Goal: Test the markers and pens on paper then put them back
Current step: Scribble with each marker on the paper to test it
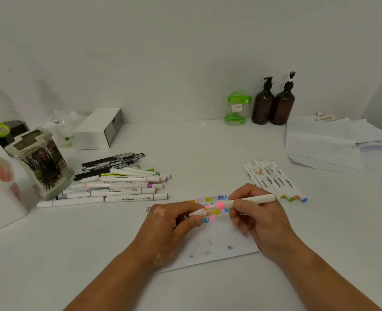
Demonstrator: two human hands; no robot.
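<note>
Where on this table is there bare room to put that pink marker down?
Bare table lies between the marker pile and the row of markers, back to the brown bottles, and in the near left corner. Crowded: jars and white box far left, paper stack far right.

White table (pixel 196 149): scribbled paper (pixel 219 254) under left hand (pixel 169 223) and right hand (pixel 259 221); marker pile (pixel 127 191) beyond the left, marker row (pixel 273 178) just beyond the right, paper stack (pixel 333 144) farther right.
</note>
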